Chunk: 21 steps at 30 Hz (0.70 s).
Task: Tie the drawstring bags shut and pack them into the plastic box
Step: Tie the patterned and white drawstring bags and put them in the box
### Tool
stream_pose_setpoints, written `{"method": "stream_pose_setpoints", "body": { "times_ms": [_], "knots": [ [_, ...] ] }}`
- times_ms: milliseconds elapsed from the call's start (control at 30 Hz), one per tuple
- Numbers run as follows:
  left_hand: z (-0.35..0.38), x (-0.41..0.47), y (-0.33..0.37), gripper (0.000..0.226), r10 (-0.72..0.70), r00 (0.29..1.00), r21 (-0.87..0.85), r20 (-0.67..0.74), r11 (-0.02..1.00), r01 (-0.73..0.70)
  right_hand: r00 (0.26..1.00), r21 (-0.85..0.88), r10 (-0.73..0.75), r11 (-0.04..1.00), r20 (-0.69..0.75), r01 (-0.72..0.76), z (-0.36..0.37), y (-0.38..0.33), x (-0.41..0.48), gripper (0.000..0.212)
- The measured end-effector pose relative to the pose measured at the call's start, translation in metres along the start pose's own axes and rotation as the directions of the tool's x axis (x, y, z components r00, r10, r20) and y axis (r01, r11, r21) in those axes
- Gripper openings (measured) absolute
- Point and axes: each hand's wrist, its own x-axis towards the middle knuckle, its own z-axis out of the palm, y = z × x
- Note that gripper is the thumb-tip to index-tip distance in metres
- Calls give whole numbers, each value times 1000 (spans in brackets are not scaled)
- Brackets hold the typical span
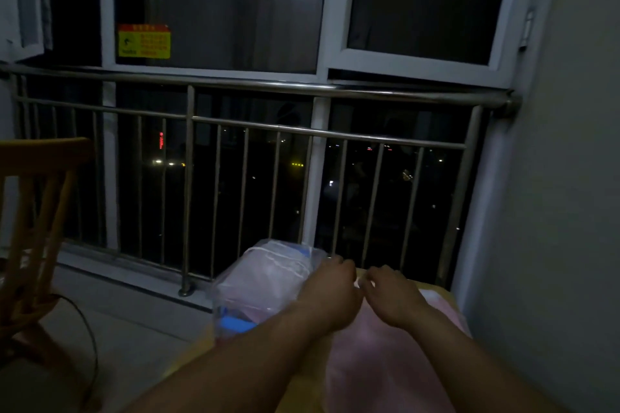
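Left hand (330,292): it is hovering over the far end of the soft pink fabric drawstring bag (379,355), fingers curled. In this dim light I cannot tell whether they are pinching anything.
Right hand (392,295): it is sitting just beside the left, fingers also curled. I am seeing a short pale bit of white cord (363,283) at its fingertips, but I cannot tell whether it is gripped.
Pink bag: it is lying flat along the yellow surface (446,295), under both wrists and just right of the box.
Risk, knot: I am judging that the cord could slip free or tie loose. The cause would be poor light and the hands crowding each other.
Risk, box: the left forearm is passing close against the clear plastic box with blue latches (235,305), which is standing at the far left edge of the yellow surface. I am judging that a nudge could push it off that edge.
Box contents: it is holding pale bags with white cords (271,273), piled up to the rim. I cannot tell how many.
Risk, packing: with the box looking this full, I am expecting that one more bag may not seat.
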Motion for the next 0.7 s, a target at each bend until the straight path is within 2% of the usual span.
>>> {"method": "stream_pose_setpoints", "body": {
  "times_ms": [200,400,567,700],
  "knots": [
    [53,-6,-2,36,-67,994,44,84,997,64,993,18,119,993,15,-120,20,55,-35,38],
    [107,5,-33,51,-218,941,77,260,976,204,945,-97,319,945,67,-312,58,104,-55,44],
    [139,13,-53,50,-250,936,171,247,962,212,885,-97,454,890,98,-446,76,130,-60,71],
    [142,22,-54,47,-243,941,100,236,969,225,851,-38,520,854,74,-519,73,132,-54,99]
  ]
}}
